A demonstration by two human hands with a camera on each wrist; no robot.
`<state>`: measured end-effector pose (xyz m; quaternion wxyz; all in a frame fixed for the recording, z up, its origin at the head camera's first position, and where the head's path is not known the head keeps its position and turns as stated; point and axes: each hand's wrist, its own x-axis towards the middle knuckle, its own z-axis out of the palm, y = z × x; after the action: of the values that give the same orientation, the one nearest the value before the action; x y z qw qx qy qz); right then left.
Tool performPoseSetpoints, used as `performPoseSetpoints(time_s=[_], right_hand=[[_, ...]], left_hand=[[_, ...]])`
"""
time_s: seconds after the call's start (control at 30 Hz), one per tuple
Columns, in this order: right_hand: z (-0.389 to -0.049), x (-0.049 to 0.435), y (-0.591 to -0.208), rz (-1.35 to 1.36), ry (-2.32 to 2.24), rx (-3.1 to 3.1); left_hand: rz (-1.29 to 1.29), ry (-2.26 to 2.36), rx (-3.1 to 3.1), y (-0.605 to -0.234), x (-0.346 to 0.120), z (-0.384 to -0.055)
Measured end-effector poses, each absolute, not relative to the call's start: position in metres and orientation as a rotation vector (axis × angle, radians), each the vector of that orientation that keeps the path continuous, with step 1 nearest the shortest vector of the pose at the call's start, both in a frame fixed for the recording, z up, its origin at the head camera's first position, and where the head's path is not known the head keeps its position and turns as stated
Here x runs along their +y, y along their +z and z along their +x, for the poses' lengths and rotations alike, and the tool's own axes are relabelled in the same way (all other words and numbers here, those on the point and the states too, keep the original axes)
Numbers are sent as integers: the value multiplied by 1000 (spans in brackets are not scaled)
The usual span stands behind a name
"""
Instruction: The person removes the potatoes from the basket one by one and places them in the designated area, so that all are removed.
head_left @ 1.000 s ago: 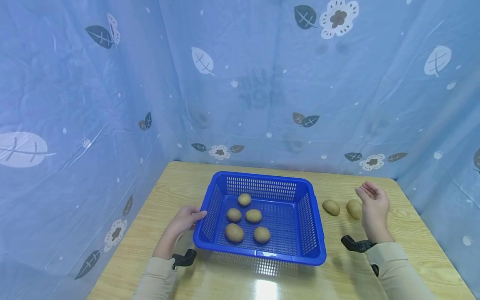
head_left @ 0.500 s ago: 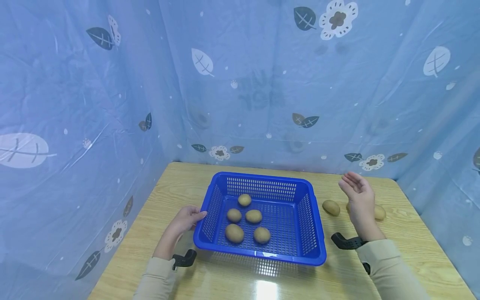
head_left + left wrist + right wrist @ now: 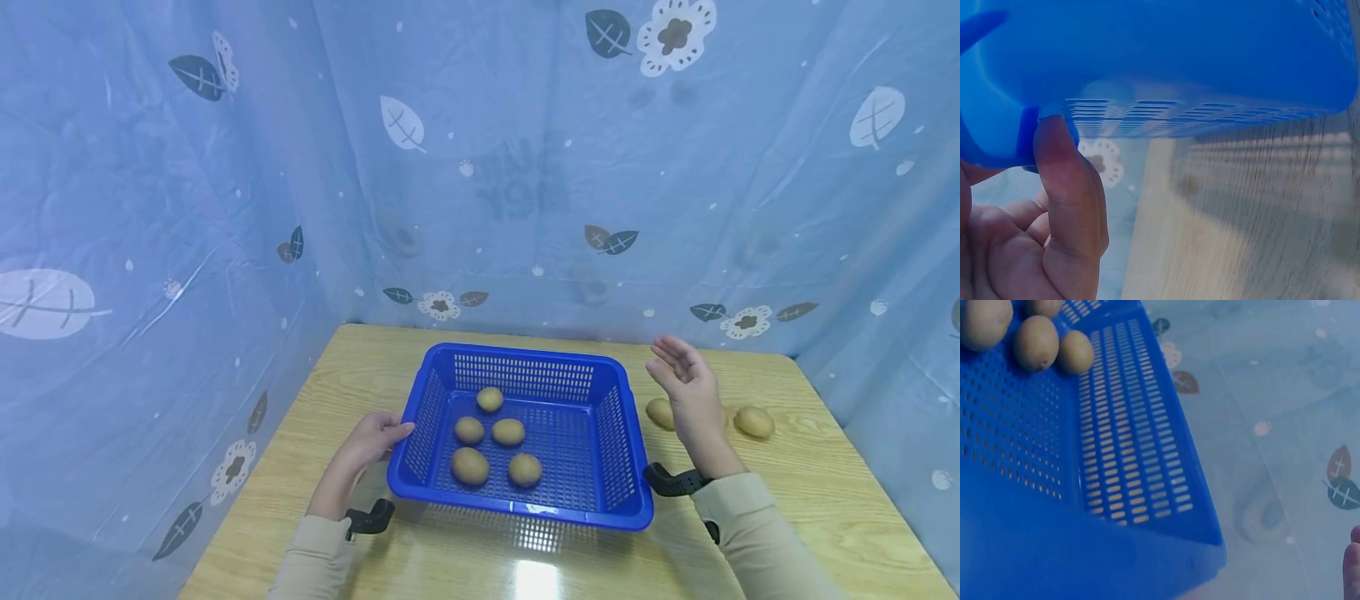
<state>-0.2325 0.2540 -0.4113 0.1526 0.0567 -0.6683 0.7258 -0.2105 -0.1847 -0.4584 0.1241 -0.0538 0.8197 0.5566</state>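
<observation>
Head view: a slotted plastic basket (image 3: 566, 450) holds oval potatoes (image 3: 469, 467).

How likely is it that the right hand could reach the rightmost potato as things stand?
Probably yes: the right hand looks empty, and the rightmost potato lies on the table to its right, with nothing covering it.

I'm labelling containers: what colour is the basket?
The basket is deep blue, clearest in the head view.

Head view forward and down, wrist views close (basket (image 3: 562, 446) shared)
</observation>
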Motion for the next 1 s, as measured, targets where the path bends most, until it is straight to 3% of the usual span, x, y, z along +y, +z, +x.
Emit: performPoseSetpoints(time_s=[0.43,1.0], right_hand=[[-244,230,-420,405,1907,-2076],[-259,185,-425,555,2053,-2023]], left_hand=[[-182,1629,2393,-459,-184,-206],[-165,1605,2426,-461,-184,-210]])
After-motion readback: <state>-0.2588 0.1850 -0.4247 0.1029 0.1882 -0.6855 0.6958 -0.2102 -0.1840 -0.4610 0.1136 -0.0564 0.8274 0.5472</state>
